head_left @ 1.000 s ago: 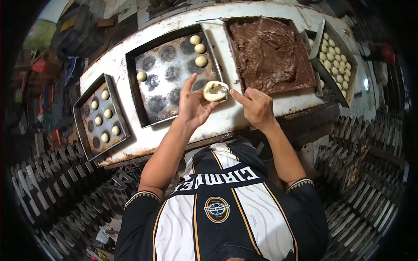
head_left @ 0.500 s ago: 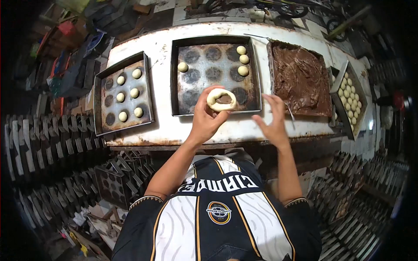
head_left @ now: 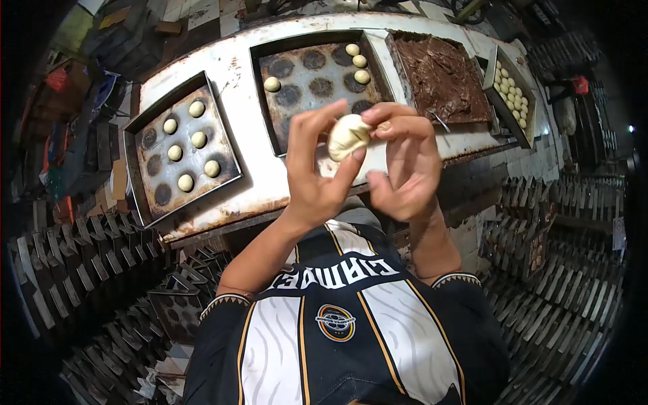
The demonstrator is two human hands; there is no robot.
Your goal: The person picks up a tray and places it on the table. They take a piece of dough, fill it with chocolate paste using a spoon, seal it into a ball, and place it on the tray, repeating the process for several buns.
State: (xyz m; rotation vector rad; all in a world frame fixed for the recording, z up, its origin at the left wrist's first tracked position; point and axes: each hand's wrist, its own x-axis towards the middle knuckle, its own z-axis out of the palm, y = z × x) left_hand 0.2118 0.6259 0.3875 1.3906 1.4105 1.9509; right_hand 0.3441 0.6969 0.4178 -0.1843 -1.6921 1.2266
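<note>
Pale dough (head_left: 349, 137), its edges gathered into folds, is held up above the table's front edge. My left hand (head_left: 318, 162) grips it between thumb and fingers from the left side. The fingertips of my right hand (head_left: 406, 158) pinch the dough's upper right edge, while the right thumb stands apart below. Behind the hands lies the middle tray (head_left: 321, 35), with several dough balls, one of them (head_left: 272, 84) at its left. The brown filling (head_left: 442, 77) fills a tray to the right, where a metal utensil (head_left: 440, 122) rests.
The left tray (head_left: 227, 128) holds several dough balls. At the far right a tilted container (head_left: 491, 101) is full of small balls. All stand on the white table (head_left: 233, 54). Racks of dark trays (head_left: 560, 270) line the floor on both sides.
My right hand has come in from the right and taken hold of the dough's edge. The dough's opening, which showed brown filling, is now folded together. The view has shifted and turned.
</note>
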